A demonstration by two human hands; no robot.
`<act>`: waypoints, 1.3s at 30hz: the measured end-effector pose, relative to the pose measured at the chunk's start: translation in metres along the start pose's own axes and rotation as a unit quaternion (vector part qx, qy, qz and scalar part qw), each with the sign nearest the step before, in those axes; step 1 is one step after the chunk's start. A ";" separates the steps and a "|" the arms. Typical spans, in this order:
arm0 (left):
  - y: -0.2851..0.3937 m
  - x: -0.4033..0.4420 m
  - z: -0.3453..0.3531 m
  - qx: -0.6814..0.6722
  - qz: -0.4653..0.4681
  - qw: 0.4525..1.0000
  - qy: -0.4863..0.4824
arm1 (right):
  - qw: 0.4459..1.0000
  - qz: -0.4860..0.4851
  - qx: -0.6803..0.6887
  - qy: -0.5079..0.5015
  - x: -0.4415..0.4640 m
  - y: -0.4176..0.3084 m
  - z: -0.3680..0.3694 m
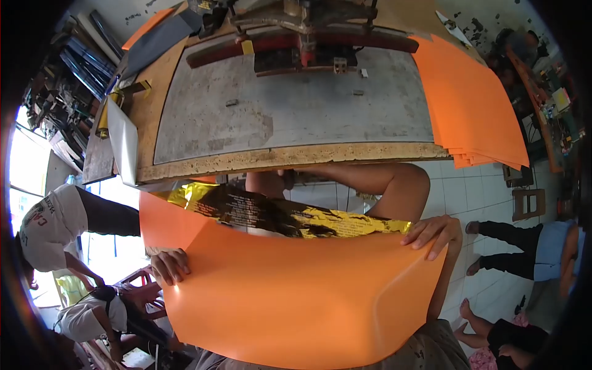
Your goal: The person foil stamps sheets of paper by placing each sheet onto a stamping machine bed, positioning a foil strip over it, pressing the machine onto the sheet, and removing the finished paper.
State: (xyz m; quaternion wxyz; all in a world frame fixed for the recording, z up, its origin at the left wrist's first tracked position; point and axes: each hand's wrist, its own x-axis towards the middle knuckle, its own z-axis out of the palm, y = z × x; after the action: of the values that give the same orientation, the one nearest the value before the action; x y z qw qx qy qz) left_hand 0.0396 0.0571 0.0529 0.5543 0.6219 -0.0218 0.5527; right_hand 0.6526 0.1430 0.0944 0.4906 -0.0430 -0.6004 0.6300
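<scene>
Press table [345,120]: one, ahead of the person.
Orange sheet [290,290]: one, bowed, before the table's near edge; step appears to be steadying it; next move likely calls for even support at both sides.
Orange stack [475,98]: one, table's right end; I cannot count its sheets.
Gold-and-black foil [259,213]: one, beyond the sheet.
Hands: two; left hand [169,266] and right hand [435,237] clamped on opposite sheet edges.

Workshop: heavy metal press [302,52] over worn counter [290,153]; stacked orange sheets [472,102]; apparently rolled material [80,65], dimly visible.
</scene>
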 end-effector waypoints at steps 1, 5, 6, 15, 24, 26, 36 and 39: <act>0.001 -0.005 0.002 0.008 0.000 1.000 0.013 | 1.000 0.007 -0.011 0.016 -0.003 0.001 0.002; 0.005 -0.018 0.012 0.053 0.002 0.996 0.071 | 0.999 0.004 -0.032 0.023 -0.004 0.002 -0.004; 0.006 -0.018 0.015 0.071 0.002 0.993 0.091 | 0.999 -0.007 -0.031 0.017 0.000 0.002 -0.004; 0.006 -0.020 0.024 0.374 -0.057 0.815 0.439 | 0.986 0.079 0.007 0.149 -0.003 -0.001 -0.006; -0.024 0.095 0.020 0.465 -0.262 0.717 0.448 | 0.868 0.120 -0.316 0.363 0.056 0.005 -0.001; -0.023 0.118 0.009 0.459 -0.280 0.721 0.437 | 0.850 0.141 -0.377 0.341 0.075 0.002 -0.011; -0.032 0.201 -0.099 0.394 -0.323 0.757 0.408 | 0.795 0.184 -0.545 0.191 0.168 0.022 -0.100; -0.032 0.224 -0.183 0.447 -0.372 0.734 0.350 | 0.757 0.184 -0.610 0.146 0.208 0.047 -0.139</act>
State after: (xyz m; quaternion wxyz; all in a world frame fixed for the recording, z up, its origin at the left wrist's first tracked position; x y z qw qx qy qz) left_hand 0.0258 0.3308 0.1502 0.3422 0.5188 0.6567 0.4272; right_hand 0.6089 0.3911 0.1300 0.3171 -0.5345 -0.7590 0.1941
